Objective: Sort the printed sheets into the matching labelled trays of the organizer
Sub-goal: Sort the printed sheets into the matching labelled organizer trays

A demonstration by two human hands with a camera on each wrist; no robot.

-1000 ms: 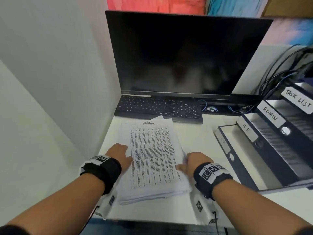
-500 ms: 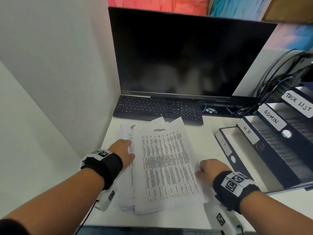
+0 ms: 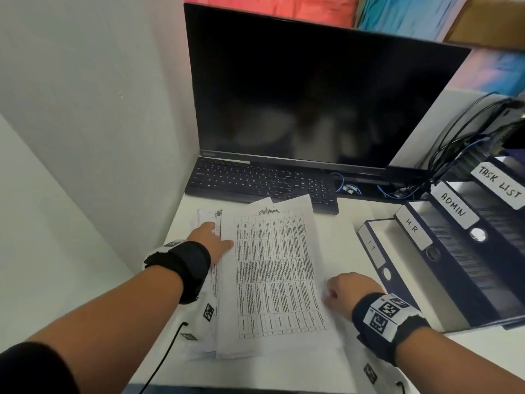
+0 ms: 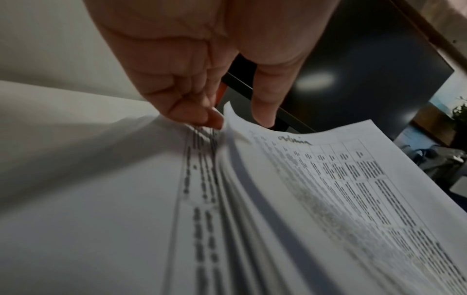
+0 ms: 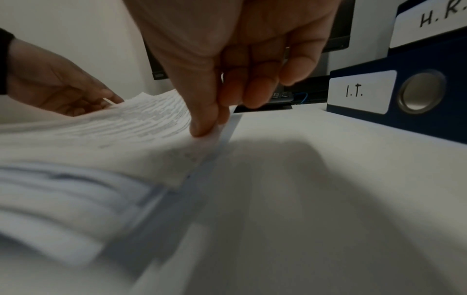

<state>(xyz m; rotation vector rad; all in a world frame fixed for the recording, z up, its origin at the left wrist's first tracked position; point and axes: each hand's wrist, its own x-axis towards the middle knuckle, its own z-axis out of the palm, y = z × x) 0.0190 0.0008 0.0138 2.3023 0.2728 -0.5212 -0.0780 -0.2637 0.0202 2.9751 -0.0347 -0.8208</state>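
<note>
Landmark: the stack of printed sheets (image 3: 213, 291) lay on the white bench (image 3: 349, 231), and every place below is told from it.
Left hand: the left hand (image 3: 211, 241) rested on the stack's left part; in the left wrist view its fingers (image 4: 202, 117) pressed down on the exposed lower pages at the lifted edge of the top sheet, curled but grasping nothing.
Top sheet: the top sheet (image 3: 277, 274) lay skewed to the right across the stack, with a handwritten word that seems to read "admin" at its far edge and a printed grid below it.
Right hand: the right hand (image 3: 350, 292) sat at the top sheet's right edge; in the right wrist view the thumb and fingers (image 5: 202, 119) pinched that edge, clenched on the paper.
Keyboard: a black keyboard (image 3: 261, 182) lay beyond the stack's far edge, its front rim just beside the sheets.
Monitor: a dark monitor (image 3: 312, 89) stood behind the keyboard.
Organizer: right of the stack, well apart from it, stood the dark blue organizer (image 3: 454, 268) with 4 stepped trays labelled I.T. (image 3: 372, 247), H.R. (image 3: 412, 226), ADMIN (image 3: 453, 204) and TASK LIST (image 3: 500, 182).
Cables: black and blue cables (image 3: 454, 143) hung behind the organizer.
</note>
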